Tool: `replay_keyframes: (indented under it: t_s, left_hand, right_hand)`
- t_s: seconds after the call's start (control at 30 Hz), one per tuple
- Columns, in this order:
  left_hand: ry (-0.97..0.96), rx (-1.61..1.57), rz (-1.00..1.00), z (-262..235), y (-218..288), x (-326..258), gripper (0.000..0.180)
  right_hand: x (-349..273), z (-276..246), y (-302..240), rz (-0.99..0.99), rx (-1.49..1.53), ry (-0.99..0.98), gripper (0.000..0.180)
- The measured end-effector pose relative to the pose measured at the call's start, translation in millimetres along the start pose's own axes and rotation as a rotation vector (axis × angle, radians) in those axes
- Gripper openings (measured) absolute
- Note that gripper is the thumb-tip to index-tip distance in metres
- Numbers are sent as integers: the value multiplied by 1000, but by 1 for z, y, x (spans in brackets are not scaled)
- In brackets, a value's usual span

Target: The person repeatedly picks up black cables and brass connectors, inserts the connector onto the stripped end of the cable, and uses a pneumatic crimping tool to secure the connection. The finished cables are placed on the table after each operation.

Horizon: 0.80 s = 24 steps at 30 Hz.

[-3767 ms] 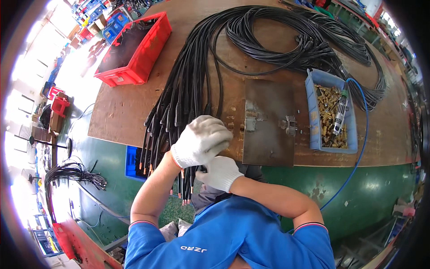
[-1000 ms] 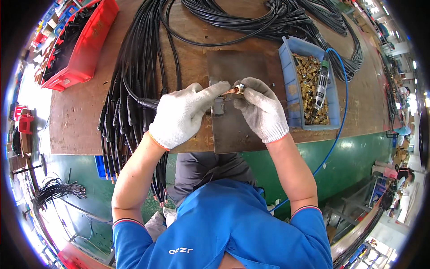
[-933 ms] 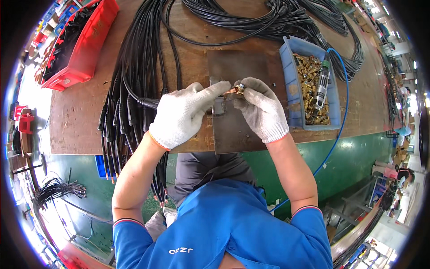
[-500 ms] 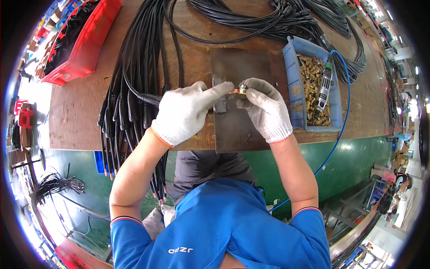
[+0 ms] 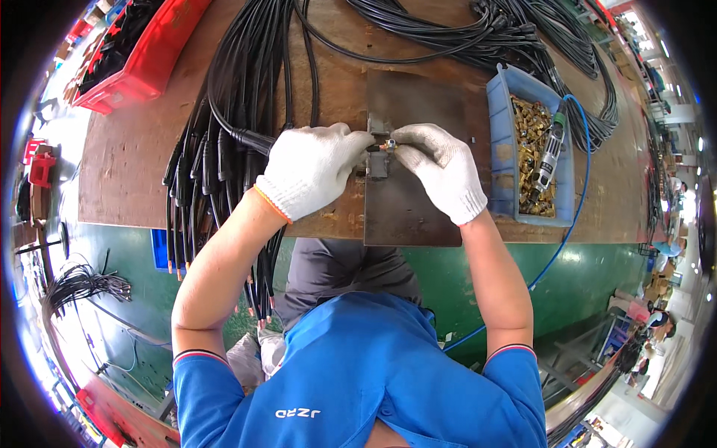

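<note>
Both hands wear white knit gloves and meet over a dark metal plate (image 5: pixel 418 201) on a wooden bench (image 5: pixel 142 157). My left hand (image 5: pixel 314 168) grips the end of a black cable (image 5: pixel 243 137) and holds it at a small grey fixture (image 5: pixel 377 160) on the plate. My right hand (image 5: pixel 441 168) pinches a small brass fitting (image 5: pixel 388 144) against the cable's tip. The fingertips of the two hands nearly touch.
A thick bundle of black cables (image 5: pixel 231 97) drapes over the bench's left side and front edge. A blue bin (image 5: pixel 499 149) of brass fittings with a powered screwdriver (image 5: pixel 549 153) on a blue hose stands right of the plate. A red crate (image 5: pixel 138 56) sits far left.
Earlier both hands were at the bench's front edge by the cable ends. They have since come up to the fixture on the plate, where they hold almost still.
</note>
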State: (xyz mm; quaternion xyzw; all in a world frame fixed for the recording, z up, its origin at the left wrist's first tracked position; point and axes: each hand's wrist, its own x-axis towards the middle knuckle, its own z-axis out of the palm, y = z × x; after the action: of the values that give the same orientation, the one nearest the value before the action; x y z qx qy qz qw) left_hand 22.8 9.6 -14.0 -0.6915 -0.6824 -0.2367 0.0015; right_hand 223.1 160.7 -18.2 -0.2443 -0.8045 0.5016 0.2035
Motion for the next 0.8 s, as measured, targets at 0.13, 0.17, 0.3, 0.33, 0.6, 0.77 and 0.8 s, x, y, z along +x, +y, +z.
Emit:
replay_keyframes:
  t_s: [0.13, 0.17, 0.3, 0.33, 0.6, 0.77, 0.8]
  left_hand:
    - [20, 27, -7, 1, -3, 1, 19]
    - [30, 33, -5, 1, -4, 2, 19]
    - [50, 62, 7, 6, -9, 4, 18]
    - [56, 63, 7, 8, -11, 5, 18]
    - [-30, 118, -41, 17, -16, 2, 18]
    - [-9, 100, -61, 24, -18, 1, 18]
    - [2, 79, -63, 25, -19, 1, 18]
  right_hand:
    - [6, 1, -7, -64, -167, 5, 22]
    - [8, 2, -6, -68, -195, 1, 22]
    - [15, 5, 0, -112, -318, 18, 22]
    - [16, 6, 0, -129, -354, 30, 21]
    - [26, 9, -4, -125, -520, -22, 15]
    - [30, 11, -7, 6, -424, -20, 19]
    - [30, 12, -8, 1, -428, -13, 19]
